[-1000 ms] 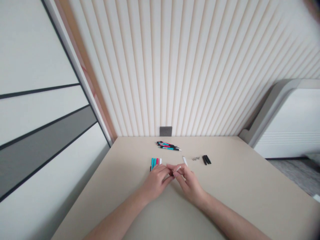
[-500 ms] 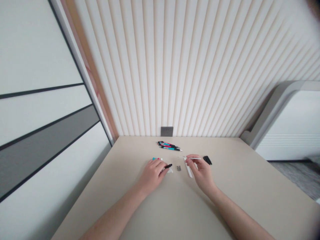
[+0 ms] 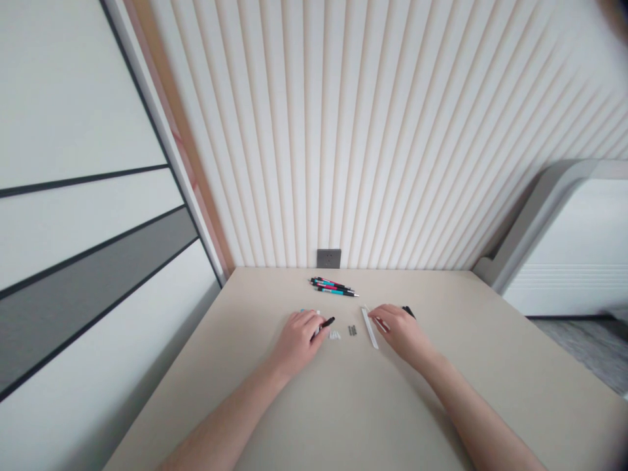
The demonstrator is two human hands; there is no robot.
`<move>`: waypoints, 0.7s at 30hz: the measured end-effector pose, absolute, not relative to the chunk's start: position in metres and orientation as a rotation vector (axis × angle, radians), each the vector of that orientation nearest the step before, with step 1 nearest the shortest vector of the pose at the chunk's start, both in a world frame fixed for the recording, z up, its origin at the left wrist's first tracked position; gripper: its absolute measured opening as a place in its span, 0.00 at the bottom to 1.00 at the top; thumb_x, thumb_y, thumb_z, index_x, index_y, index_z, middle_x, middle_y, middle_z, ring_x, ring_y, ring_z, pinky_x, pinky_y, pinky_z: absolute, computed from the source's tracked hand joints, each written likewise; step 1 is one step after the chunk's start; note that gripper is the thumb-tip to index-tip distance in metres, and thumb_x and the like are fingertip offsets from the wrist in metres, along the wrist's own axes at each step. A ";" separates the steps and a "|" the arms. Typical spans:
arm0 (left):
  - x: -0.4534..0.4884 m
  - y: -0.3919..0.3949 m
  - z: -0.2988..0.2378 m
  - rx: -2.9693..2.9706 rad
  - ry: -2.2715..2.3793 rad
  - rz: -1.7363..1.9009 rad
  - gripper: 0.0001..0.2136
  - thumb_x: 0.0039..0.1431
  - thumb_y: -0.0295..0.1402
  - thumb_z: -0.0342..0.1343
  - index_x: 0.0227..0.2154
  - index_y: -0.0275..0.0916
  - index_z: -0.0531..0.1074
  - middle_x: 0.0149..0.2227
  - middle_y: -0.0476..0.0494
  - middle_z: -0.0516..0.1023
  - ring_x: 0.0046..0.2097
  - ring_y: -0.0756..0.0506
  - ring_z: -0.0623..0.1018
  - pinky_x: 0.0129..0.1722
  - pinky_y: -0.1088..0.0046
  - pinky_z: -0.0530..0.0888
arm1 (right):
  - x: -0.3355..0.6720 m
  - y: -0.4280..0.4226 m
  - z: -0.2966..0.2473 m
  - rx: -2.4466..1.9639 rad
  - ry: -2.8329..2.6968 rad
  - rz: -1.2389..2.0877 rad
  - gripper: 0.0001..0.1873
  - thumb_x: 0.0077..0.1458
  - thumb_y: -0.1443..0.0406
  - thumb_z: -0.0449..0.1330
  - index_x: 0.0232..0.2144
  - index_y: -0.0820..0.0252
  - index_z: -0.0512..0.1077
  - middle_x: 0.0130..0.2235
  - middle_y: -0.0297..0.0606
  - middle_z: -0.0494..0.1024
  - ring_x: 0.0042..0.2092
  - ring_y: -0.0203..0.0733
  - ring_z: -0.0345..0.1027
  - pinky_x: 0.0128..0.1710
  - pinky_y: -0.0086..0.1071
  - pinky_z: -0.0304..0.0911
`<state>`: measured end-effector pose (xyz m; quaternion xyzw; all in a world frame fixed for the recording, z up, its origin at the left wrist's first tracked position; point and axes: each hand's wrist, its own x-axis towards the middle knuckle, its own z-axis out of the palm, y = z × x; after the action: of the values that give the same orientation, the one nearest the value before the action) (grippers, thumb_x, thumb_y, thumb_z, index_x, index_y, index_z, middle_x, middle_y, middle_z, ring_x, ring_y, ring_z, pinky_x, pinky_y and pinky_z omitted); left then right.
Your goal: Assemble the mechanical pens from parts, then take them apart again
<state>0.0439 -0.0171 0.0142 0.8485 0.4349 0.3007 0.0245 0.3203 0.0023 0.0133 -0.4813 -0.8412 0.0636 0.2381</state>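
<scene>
My left hand (image 3: 297, 341) rests on the table, shut on a short black pen part (image 3: 328, 322) that sticks out past its fingers. Coloured pen barrels (image 3: 309, 311) lie mostly hidden behind that hand. My right hand (image 3: 400, 330) lies flatter, its fingertips pinched on a thin white rod (image 3: 367, 309), which is hard to make out. Just below them lies a flat white strip (image 3: 370, 328). Black pen caps (image 3: 407, 311) are nearly hidden behind the right hand. Between my hands sit small dark metal parts (image 3: 352, 330) and small white pieces (image 3: 334, 335).
A bundle of assembled teal, pink and black pens (image 3: 333, 286) lies near the back of the beige table (image 3: 392, 405). A grey wall socket (image 3: 328, 258) sits above the table's back edge. A slatted wall rises behind, with a white cabinet (image 3: 564, 248) at right.
My right hand has lowered and slid slightly right, now covering most of the black caps. Less of the white rod shows. My left hand has barely moved.
</scene>
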 end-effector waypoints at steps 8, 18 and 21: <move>0.042 -0.016 0.012 2.628 1.348 0.947 0.06 0.65 0.33 0.52 0.33 0.40 0.70 0.34 0.45 0.77 0.40 0.45 0.75 0.42 0.66 0.70 | 0.314 -0.003 0.015 -1.486 -2.491 0.119 0.15 0.59 0.72 0.52 0.41 0.57 0.77 0.39 0.42 0.79 0.44 0.46 0.72 0.45 0.34 0.63; 0.041 -0.015 0.009 2.648 1.334 0.915 0.05 0.65 0.32 0.52 0.33 0.40 0.70 0.35 0.45 0.77 0.41 0.44 0.76 0.42 0.66 0.70 | 0.308 -0.009 0.017 -1.521 -2.530 0.144 0.17 0.59 0.74 0.51 0.44 0.57 0.76 0.40 0.43 0.77 0.44 0.45 0.72 0.43 0.32 0.62; 0.041 -0.015 0.009 2.648 1.333 0.911 0.05 0.65 0.32 0.52 0.33 0.40 0.70 0.36 0.45 0.77 0.41 0.44 0.76 0.42 0.65 0.70 | 0.308 -0.009 0.017 -1.523 -2.538 0.146 0.20 0.58 0.75 0.50 0.45 0.57 0.76 0.41 0.44 0.77 0.44 0.45 0.72 0.44 0.33 0.62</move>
<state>0.0412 -0.0151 0.0095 0.8536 0.4297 0.2938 0.0203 0.3078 -0.0092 0.0174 -0.5119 -0.8530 0.0489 0.0891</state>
